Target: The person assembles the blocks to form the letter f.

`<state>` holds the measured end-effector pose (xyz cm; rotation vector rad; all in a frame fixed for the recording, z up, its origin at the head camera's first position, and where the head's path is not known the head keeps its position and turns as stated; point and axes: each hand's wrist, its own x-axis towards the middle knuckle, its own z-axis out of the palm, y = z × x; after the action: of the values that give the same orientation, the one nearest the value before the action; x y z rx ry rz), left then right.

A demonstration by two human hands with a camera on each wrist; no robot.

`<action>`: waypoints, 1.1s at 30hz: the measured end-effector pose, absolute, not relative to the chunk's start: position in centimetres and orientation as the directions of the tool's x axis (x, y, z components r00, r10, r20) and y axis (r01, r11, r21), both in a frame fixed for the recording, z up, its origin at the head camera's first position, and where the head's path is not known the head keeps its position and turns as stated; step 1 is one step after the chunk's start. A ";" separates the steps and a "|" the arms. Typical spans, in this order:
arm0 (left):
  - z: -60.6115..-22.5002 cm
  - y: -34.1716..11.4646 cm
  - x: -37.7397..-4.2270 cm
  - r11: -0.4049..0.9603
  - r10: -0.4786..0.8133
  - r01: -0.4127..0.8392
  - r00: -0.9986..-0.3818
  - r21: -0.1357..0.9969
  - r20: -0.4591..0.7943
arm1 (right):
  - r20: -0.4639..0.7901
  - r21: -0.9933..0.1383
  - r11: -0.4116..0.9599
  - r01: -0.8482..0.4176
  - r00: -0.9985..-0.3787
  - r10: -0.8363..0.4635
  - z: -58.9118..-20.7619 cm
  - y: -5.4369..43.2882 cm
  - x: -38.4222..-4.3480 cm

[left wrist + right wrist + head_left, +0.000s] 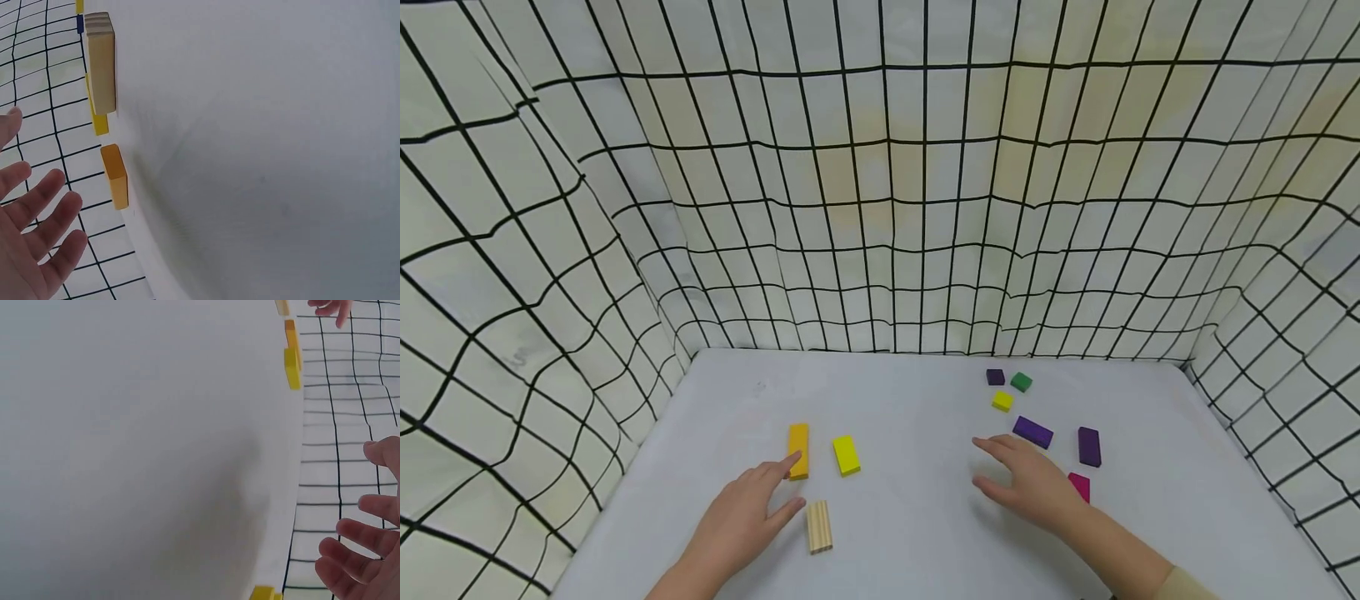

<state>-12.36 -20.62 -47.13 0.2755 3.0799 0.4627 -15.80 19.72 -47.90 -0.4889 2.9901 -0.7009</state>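
My left hand (740, 517) hovers at the left of the white table, fingers spread and holding nothing. Its fingertips overlap an orange block (799, 450) in the head view, and its thumb points toward a plain wooden block with grooves (819, 527). In the left wrist view the wooden block (102, 69) and the orange block (115, 177) lie apart from the fingers. A yellow block (846, 456) lies to the right of the orange one. My right hand (1030, 483), also without anything in it, is held over the table near a purple block (1033, 432), partly covering a pink block (1079, 487).
Another purple block (1089, 447) lies at the right. Farther back sit a small yellow block (1002, 401), a green block (1021, 382) and a dark block (996, 377). White walls with black netting (925, 208) enclose the table (910, 533) at the back and sides.
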 end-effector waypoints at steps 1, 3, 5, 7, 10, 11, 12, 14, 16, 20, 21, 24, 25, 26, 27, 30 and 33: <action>-47.1 -20.6 -12.4 0.939 0.165 0.152 -0.986 0.308 -0.015 | 0.022 -0.453 0.843 -0.289 -0.949 -0.314 -47.9 19.3 -15.9; -47.1 -20.7 -12.4 0.936 0.143 0.112 -0.987 0.334 -0.069 | -0.017 -0.478 0.832 -0.282 -0.944 -0.329 -48.0 18.4 -16.1; -47.1 -20.7 -12.5 0.930 0.127 0.076 -0.985 0.360 -0.119 | -0.049 -0.495 0.822 -0.282 -0.935 -0.351 -48.1 17.5 -16.2; -47.1 -20.7 -12.5 0.922 0.113 0.043 -0.981 0.385 -0.159 | -0.074 -0.510 0.810 -0.291 -0.923 -0.378 -48.3 16.6 -16.3; -47.3 -20.7 -12.5 0.906 0.110 0.020 -0.976 0.422 -0.190 | -0.098 -0.518 0.796 -0.313 -0.903 -0.419 -48.5 15.2 -16.4; -47.3 -20.6 -12.5 0.900 0.107 0.010 -0.974 0.436 -0.199 | -0.105 -0.523 0.790 -0.320 -0.896 -0.432 -48.5 14.8 -16.4; -47.4 -20.6 -12.4 0.895 0.109 0.004 -0.972 0.447 -0.208 | -0.111 -0.526 0.784 -0.328 -0.888 -0.446 -48.5 14.3 -16.4; -47.6 -20.6 -12.4 0.885 0.114 -0.005 -0.967 0.466 -0.227 | -0.125 -0.519 0.782 -0.346 -0.874 -0.469 -48.6 13.2 -16.4; -47.7 -20.7 -12.4 0.875 0.117 -0.021 -0.960 0.484 -0.253 | -0.140 -0.506 0.783 -0.362 -0.861 -0.489 -48.7 12.1 -16.4; -48.2 -20.5 -12.5 0.866 0.135 -0.043 -0.939 0.499 -0.315 | -0.171 -0.465 0.794 -0.393 -0.840 -0.515 -48.8 10.0 -16.3; -48.3 -20.3 -12.6 0.863 0.140 -0.048 -0.933 0.502 -0.331 | -0.175 -0.454 0.795 -0.401 -0.835 -0.521 -48.9 9.5 -16.3; -48.7 -19.9 -12.8 0.857 0.154 -0.058 -0.919 0.512 -0.362 | -0.183 -0.429 0.794 -0.431 -0.819 -0.543 -48.9 8.0 -16.3; -48.7 -19.8 -12.8 0.855 0.153 -0.065 -0.916 0.514 -0.371 | -0.184 -0.421 0.793 -0.441 -0.814 -0.550 -48.9 7.5 -16.3; -48.7 -19.7 -12.8 0.855 0.157 -0.065 -0.914 0.515 -0.375 | -0.183 -0.411 0.790 -0.455 -0.808 -0.560 -48.9 7.0 -16.3; -48.7 -19.7 -12.9 0.854 0.161 -0.062 -0.913 0.516 -0.375 | -0.183 -0.402 0.788 -0.466 -0.803 -0.568 -49.0 6.5 -16.4; -48.8 -19.6 -13.0 0.855 0.169 -0.059 -0.908 0.515 -0.384 | -0.189 -0.384 0.781 -0.492 -0.786 -0.588 -49.2 5.1 -16.5; -49.1 -19.6 -13.0 0.847 0.195 -0.041 -0.904 0.530 -0.381 | -0.195 -0.362 0.779 -0.512 -0.776 -0.600 -49.4 3.7 -16.5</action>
<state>-13.04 -19.63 -49.08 0.1142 2.5965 0.7584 -16.47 3.70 -49.38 -0.8577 2.6725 -0.4185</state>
